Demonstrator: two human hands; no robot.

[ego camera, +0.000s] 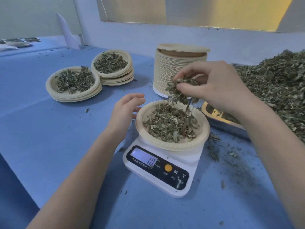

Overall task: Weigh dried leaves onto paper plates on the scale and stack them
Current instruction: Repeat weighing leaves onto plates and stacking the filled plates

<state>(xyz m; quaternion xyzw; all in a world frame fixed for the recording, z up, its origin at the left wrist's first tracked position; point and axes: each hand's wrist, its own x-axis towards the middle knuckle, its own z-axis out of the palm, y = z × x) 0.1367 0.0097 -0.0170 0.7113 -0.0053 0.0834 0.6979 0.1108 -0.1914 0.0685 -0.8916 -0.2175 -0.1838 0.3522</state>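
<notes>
A beige paper plate (166, 142) heaped with dried leaves sits on a white digital scale (165, 176) whose display reads 10. My right hand (212, 86) hovers above the plate's far rim and pinches a clump of dried leaves (179, 90), some dangling toward the plate. My left hand (125, 111) is beside the plate's left rim with relaxed fingers, holding nothing. Two stacks of filled plates stand at the far left, a nearer stack (74, 95) and a farther stack (115, 78). A tall stack of empty plates (171, 66) rises behind the scale.
A large pile of dried leaves (277, 86) fills a metal tray (219, 123) at the right. Leaf crumbs are scattered over the blue table (49, 129), thickest right of the scale. More filled plates (18, 42) lie far back left. A white wall runs behind.
</notes>
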